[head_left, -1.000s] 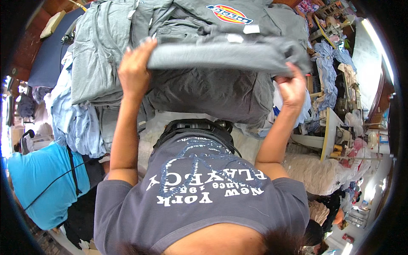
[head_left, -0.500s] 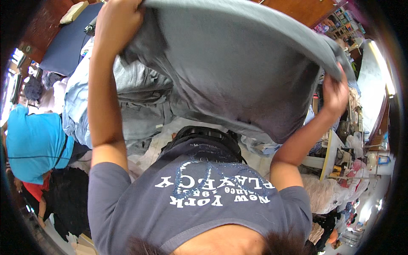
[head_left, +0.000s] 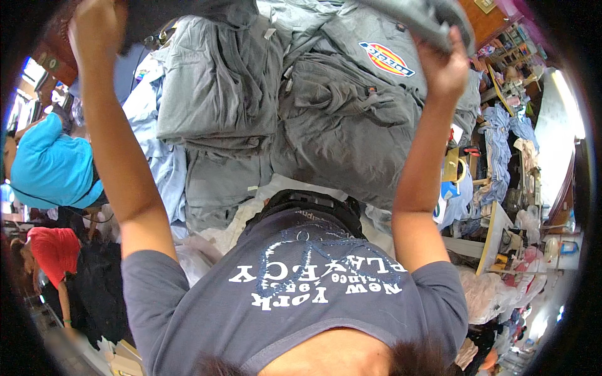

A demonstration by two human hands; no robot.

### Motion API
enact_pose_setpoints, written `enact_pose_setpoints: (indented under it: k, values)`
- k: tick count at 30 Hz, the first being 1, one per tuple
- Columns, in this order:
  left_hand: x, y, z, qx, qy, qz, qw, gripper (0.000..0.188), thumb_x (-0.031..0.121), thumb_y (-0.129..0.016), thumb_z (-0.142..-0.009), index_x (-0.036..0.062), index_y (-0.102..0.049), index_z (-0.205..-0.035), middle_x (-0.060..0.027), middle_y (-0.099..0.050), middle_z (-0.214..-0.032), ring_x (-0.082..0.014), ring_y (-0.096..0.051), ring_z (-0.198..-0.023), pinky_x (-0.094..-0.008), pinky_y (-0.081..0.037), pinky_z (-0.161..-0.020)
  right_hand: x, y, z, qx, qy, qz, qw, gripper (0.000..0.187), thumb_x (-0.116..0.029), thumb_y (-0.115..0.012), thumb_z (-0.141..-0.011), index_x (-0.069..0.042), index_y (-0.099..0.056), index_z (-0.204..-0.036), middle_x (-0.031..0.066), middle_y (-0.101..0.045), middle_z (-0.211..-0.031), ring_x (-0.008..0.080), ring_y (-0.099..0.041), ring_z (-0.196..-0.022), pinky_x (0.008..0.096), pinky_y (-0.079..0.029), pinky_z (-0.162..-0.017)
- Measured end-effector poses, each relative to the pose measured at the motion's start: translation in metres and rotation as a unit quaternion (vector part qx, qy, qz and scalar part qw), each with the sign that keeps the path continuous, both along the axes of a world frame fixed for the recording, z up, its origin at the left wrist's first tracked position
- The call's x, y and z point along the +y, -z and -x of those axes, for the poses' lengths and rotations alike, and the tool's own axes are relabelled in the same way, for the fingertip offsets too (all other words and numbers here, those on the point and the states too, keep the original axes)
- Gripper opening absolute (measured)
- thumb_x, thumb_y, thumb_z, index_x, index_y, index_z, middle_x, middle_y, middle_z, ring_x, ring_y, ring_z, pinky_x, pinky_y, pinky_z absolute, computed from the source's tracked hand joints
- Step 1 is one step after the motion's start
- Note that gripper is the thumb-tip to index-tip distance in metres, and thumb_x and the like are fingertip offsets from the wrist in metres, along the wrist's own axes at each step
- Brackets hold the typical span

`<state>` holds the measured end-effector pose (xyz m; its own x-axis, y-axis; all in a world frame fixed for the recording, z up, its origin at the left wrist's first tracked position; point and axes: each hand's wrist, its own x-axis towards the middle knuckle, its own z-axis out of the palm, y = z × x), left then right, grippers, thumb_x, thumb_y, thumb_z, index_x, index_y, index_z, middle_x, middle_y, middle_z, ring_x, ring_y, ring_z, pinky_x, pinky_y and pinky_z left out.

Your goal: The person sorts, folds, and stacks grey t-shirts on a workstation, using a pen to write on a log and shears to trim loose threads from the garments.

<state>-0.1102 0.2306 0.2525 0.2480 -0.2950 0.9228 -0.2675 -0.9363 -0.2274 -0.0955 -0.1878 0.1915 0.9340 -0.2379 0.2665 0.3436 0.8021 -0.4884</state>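
Both of my arms are raised and spread apart, holding up a dark grey garment (head_left: 194, 11), most of which lies beyond the upper edge of the view. My left hand (head_left: 98, 31), at the top left, is closed on one side of it. The other side is gripped in my right hand (head_left: 446, 67) at the upper right, its fingers blurred. Beneath the raised cloth lies a thick folded pile of grey garments (head_left: 216, 84). Beside it are a rumpled dark grey garment (head_left: 348, 131) and a lighter grey shirt (head_left: 338, 41) with a colourful oval logo.
Light blue cloth (head_left: 166, 169) hangs left of the pile. Two people, one in a blue top (head_left: 53, 163) and one in a red top (head_left: 53, 254), are at the left. Clear plastic bags (head_left: 486, 294) and a cluttered shelf (head_left: 514, 47) stand at the right.
The grey garment has gone up and away from me, uncovering the piled clothes. My left hand has moved outward to the left; my right hand has moved up and inward.
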Motion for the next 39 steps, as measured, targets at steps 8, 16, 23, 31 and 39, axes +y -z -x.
enact_pose_setpoints:
  k: [8,16,23,31,39]
  values:
    - [-0.027,0.222,0.070,0.445,0.004,0.060,0.894,0.063,-0.012,-0.043,-0.059,0.0145,-0.054,-0.116,-0.0043,-0.048,-0.126,-0.0231,-0.039,-0.122,-0.0480,-0.016,-0.105,0.005,0.207,0.031,0.281,-0.076,-0.124,0.949,0.031,-0.023,-0.045,-0.089,-0.005,-0.049,-0.113,0.0122,-0.052,-0.117,0.0277,-0.049,-0.110,0.0472,-0.034,-0.097]
    - [-0.002,0.188,0.048,0.465,0.324,0.489,0.663,0.055,0.041,-0.053,-0.083,0.0069,-0.043,-0.125,-0.0154,-0.044,-0.127,-0.0282,-0.043,-0.118,-0.0445,-0.030,-0.099,0.095,0.080,-0.039,0.092,-0.193,0.032,0.976,0.019,-0.024,-0.050,-0.087,-0.006,-0.055,-0.090,0.0073,-0.060,-0.084,0.0201,-0.057,-0.080,0.0359,-0.046,-0.074]
    - [0.068,0.174,-0.017,0.525,0.422,0.639,0.371,0.077,0.064,-0.036,-0.081,0.0058,-0.032,-0.130,-0.0167,-0.049,-0.117,-0.0238,-0.051,-0.103,-0.0388,-0.048,-0.077,0.267,0.089,0.010,-0.187,-0.377,0.355,0.835,0.063,-0.034,-0.060,-0.080,-0.003,-0.034,-0.129,0.0142,-0.046,-0.122,0.0234,-0.038,-0.118,0.0352,-0.031,-0.097]
    - [0.051,0.187,-0.021,0.382,0.013,0.473,0.794,0.051,0.024,-0.066,-0.076,0.0039,-0.047,-0.119,-0.0091,-0.057,-0.107,-0.0199,-0.054,-0.096,-0.0304,-0.040,-0.085,0.046,0.201,0.066,-0.033,0.005,0.679,0.734,0.036,-0.024,-0.061,-0.076,-0.008,-0.057,-0.108,0.0117,-0.055,-0.112,0.0267,-0.049,-0.106,0.0364,-0.036,-0.092]
    - [-0.179,0.208,0.054,0.484,0.367,0.082,0.790,0.022,0.009,-0.068,-0.068,0.0031,-0.057,-0.086,-0.0110,-0.057,-0.086,-0.0268,-0.054,-0.084,-0.0341,-0.042,-0.075,-0.166,0.276,0.240,0.439,0.419,0.674,0.421,0.039,-0.020,-0.067,-0.072,-0.004,-0.054,-0.105,0.0142,-0.055,-0.098,0.0265,-0.051,-0.091,0.0353,-0.040,-0.081]
